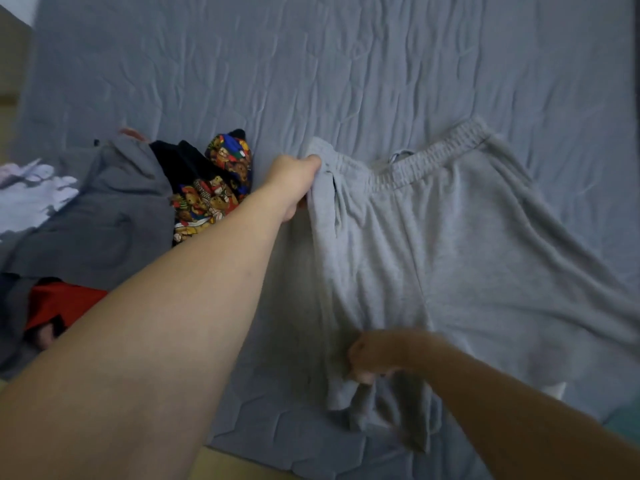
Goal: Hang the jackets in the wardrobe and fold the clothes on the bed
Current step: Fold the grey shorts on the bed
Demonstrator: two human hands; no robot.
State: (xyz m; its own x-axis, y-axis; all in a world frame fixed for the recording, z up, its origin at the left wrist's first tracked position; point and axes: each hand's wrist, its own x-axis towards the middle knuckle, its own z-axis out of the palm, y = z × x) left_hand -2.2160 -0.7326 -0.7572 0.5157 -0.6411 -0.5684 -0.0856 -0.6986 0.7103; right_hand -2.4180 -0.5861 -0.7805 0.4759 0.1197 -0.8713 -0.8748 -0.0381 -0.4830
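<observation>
Soft light-grey sweatpants (433, 244) lie on the wrinkly blue-grey bed sheet (311, 64). The left hand (294, 183) pinches the stretchy waistband corner — the right hand (374, 356) grips the bottom of a leg. A pile of clothes (114, 209) sits left.

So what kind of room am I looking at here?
Most likely a bedroom: a bed with a wrinkled grey-blue sheet, light grey sweatpants spread on it, and a pile of unfolded clothes on the left.
</observation>
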